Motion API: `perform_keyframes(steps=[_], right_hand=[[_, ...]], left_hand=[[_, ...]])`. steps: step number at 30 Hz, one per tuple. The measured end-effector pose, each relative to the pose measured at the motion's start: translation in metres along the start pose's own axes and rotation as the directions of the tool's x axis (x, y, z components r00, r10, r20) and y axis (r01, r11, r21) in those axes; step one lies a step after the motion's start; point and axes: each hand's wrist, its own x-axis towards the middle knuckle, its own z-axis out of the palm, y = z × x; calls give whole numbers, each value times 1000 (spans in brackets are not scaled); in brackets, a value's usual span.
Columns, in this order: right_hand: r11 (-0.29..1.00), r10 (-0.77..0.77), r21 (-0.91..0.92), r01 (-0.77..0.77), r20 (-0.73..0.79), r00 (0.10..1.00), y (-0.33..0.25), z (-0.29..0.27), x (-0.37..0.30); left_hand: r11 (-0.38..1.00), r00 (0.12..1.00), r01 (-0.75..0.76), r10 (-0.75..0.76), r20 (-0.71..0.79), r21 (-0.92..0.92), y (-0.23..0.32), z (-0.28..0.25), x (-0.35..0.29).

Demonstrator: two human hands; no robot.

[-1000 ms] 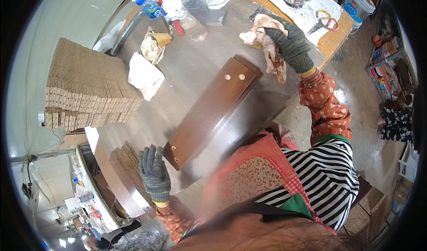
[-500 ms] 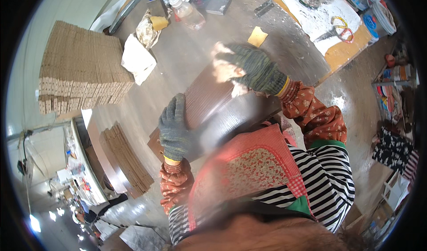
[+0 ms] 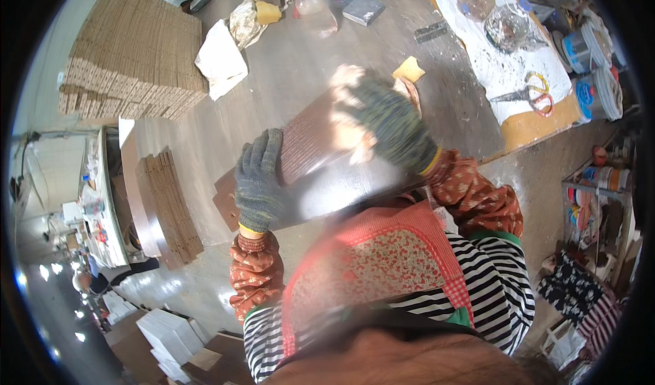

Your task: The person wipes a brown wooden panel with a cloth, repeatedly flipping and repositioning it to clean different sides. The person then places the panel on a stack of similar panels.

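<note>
A dark brown wooden panel (image 3: pixel 310 139) lies slanted across the grey worktable (image 3: pixel 300 71) in front of me. My left hand (image 3: pixel 259 180), in a grey knit glove, rests flat on the panel's near left end with its fingers stretched out. My right hand (image 3: pixel 392 122), also gloved and motion-blurred, presses a pale pinkish rag (image 3: pixel 346 79) onto the panel's far right part. A small yellow sponge (image 3: pixel 410 68) lies just beyond that hand.
A tall stack of corrugated sheets (image 3: pixel 129 51) stands at the far left, with a crumpled white cloth (image 3: pixel 220 59) beside it. Plastic bottles (image 3: pixel 315 11) stand at the back. Scissors (image 3: pixel 527 95) lie on stained white paper (image 3: pixel 491 64). More brown panels (image 3: pixel 167 201) are stacked lower left.
My left hand came up from the lower left onto the panel's near end. My right hand moved with the rag from the far right onto the panel. The view tilted closer to the table.
</note>
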Motion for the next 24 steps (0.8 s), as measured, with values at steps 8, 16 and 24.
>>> perform_keyframes(steps=[8,16,24], right_hand=[[538,508,692,-481,190,840,23,-66,5],[862,82,469,-194,248,965,31,-14,18],[458,564,714,-530,227,794,53,-33,1]], left_hand=[[1000,998,7,-7,-62,2,0,7,-2],[997,997,67,-68,-23,-26,7,-1,2],[995,995,95,-95,-41,11,9,1,2]])
